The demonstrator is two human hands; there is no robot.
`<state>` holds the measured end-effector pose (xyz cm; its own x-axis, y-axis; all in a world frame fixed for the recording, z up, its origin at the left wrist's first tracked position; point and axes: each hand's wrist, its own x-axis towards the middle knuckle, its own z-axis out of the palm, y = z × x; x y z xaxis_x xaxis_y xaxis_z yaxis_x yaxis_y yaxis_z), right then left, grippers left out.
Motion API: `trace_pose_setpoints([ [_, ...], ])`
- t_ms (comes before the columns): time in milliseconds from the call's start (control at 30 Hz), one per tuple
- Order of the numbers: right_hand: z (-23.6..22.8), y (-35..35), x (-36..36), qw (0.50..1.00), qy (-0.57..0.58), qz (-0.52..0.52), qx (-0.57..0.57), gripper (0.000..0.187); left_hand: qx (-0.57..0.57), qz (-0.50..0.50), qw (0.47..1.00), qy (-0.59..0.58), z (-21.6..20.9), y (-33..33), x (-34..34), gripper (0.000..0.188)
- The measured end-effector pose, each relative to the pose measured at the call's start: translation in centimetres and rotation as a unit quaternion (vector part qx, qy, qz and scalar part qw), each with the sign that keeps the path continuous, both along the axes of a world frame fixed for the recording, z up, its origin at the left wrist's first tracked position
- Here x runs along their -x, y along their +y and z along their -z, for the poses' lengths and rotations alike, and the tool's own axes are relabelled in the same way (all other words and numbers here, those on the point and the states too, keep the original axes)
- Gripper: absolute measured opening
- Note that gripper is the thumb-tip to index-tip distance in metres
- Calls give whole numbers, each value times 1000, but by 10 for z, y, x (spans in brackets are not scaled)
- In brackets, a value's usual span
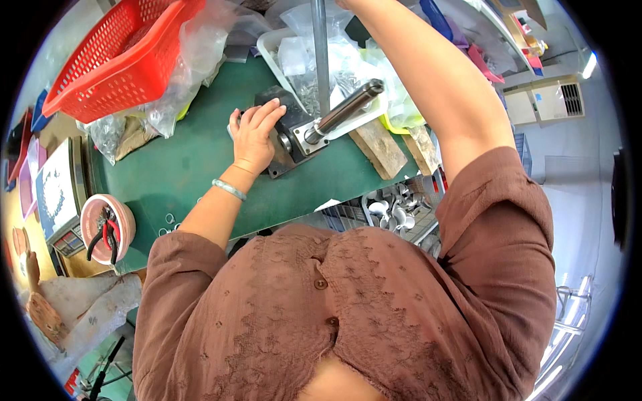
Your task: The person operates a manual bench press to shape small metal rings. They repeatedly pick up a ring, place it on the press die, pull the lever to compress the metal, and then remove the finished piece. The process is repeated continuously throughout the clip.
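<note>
My left hand (253,137), with a pale bangle on its wrist, lies on a dark metal hand press (284,123). Its fingers are stretched out over the black body, and the hand is open. What lies under the fingertips is hidden. From the press a shiny round bar (348,107) slants up to the right out of a square silver flange (311,138). Behind it rises a long grey metal rod (321,57), running out of the top edge. My right arm (428,60) reaches up and forward past the rod's right side; its hand is cut off by the top edge.
On the green tabletop (200,160) are a red perforated basket (110,80), plastic bags (194,60), a white tray (272,43) of bagged parts, wooden blocks (380,148) and a pink pot (127,224) holding pliers (105,239). Curved metal parts (394,212) fill a basket below the front edge.
</note>
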<state>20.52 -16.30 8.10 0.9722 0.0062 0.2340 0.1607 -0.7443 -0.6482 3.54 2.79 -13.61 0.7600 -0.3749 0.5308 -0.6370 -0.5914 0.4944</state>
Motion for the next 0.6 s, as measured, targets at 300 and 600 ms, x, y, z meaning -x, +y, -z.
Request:
trace_pose_setpoints([
  [300, -42, -47, 263, 984, -153, -67, 62, 19, -36, -15, 999, 9, 1, 3, 1, 61],
  [600, 94, -79, 460, 987, -119, -85, 71, 37, 53, 94, 990, 90, -26, 13, -16, 58],
])
